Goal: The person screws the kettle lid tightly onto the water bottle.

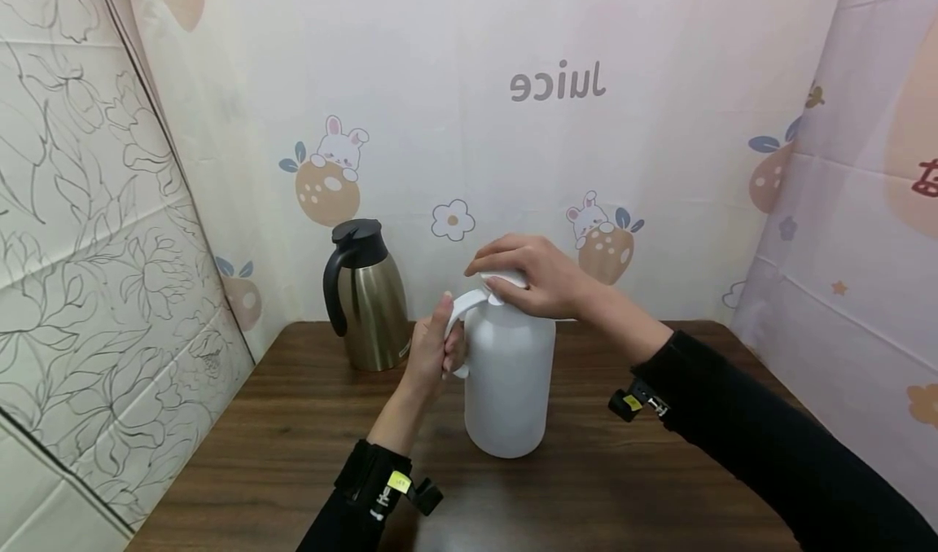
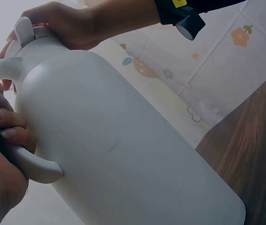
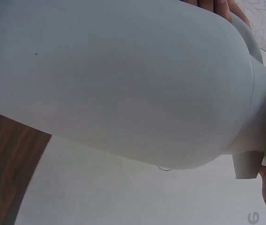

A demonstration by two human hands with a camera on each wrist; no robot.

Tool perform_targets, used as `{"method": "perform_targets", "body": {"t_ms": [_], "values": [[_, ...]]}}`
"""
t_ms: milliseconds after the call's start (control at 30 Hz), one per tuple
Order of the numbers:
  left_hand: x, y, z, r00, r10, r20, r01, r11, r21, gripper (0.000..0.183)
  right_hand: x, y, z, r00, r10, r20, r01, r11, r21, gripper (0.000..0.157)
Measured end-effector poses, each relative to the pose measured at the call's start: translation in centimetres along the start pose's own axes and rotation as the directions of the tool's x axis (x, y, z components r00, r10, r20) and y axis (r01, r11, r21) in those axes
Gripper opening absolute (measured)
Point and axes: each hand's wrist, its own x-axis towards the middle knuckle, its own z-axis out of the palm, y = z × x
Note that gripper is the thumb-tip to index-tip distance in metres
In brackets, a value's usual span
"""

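Observation:
A white thermos jug stands upright at the middle of the wooden table. My left hand grips its side handle, with fingers wrapped round and the thumb pointing up. Over the top, my right hand holds the white lid, its thumb on the near side and fingers across the far side. In the left wrist view, a raised tab shows at the lid beside the right hand. The right wrist view shows the short spout; the right hand is mostly cut off there.
A gold steel thermos jug with a black lid and handle stands at the back left, close behind the left hand. The brown wooden table ends at a printed curtain behind, with more printed cloth at both sides.

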Motion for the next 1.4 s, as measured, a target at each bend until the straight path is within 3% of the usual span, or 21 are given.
{"method": "perform_targets", "body": {"t_ms": [300, 533, 767, 867, 1033, 1100, 1167, 1300, 1400], "values": [[-0.2, 0.0, -0.1, 1.0, -0.01, -0.005, 0.01, 1.0, -0.006, 0.06, 0.1, -1.3, 0.5, 0.986, 0.166, -0.01, -0.166, 0.981, -0.098, 0.027], [-0.1, 0.0, -0.1, 1.0, -0.007, 0.001, 0.007, 1.0, -0.022, 0.06, 0.7, -3.1, 1.0, 0.936, 0.343, -0.08, -0.352, 0.911, -0.214, 0.031], [-0.1, -0.2, -0.1, 1.0, -0.007, 0.005, 0.007, 1.0, -0.012, 0.061, 1.2, -4.1, 1.5, 0.9, 0.417, -0.126, -0.435, 0.849, -0.301, 0.033], [0.0, -0.2, -0.1, 1.0, -0.006, 0.007, 0.006, 1.0, -0.013, 0.061, 1.3, -4.4, 1.3, 0.894, 0.438, -0.096, -0.444, 0.837, -0.321, 0.037], [0.0, 0.0, -0.1, 1.0, 0.003, 0.005, -0.003, 1.0, 0.002, 0.061, 1.3, -4.8, 0.2, 0.878, 0.478, 0.034, -0.446, 0.841, -0.308, 0.052], [0.0, 0.0, 0.0, 1.0, 0.006, 0.005, -0.006, 1.0, 0.008, 0.06, 1.3, -4.6, -0.5, 0.885, 0.461, 0.064, -0.427, 0.859, -0.283, 0.054], [0.0, 0.1, 0.0, 1.0, 0.007, 0.004, -0.007, 1.0, 0.012, 0.061, 1.2, -4.0, -1.0, 0.916, 0.394, 0.071, -0.365, 0.894, -0.259, 0.051], [0.1, 0.1, 0.0, 1.0, 0.02, 0.011, -0.02, 1.0, 0.009, 0.061, 0.8, -2.4, -1.5, 0.992, 0.123, 0.025, -0.115, 0.97, -0.214, 0.043], [0.0, 0.0, 0.1, 0.999, 0.032, 0.02, -0.032, 0.999, -0.013, 0.062, 0.4, -1.3, -1.1, 0.998, -0.062, 0.023, 0.065, 0.979, -0.194, 0.042]]}}
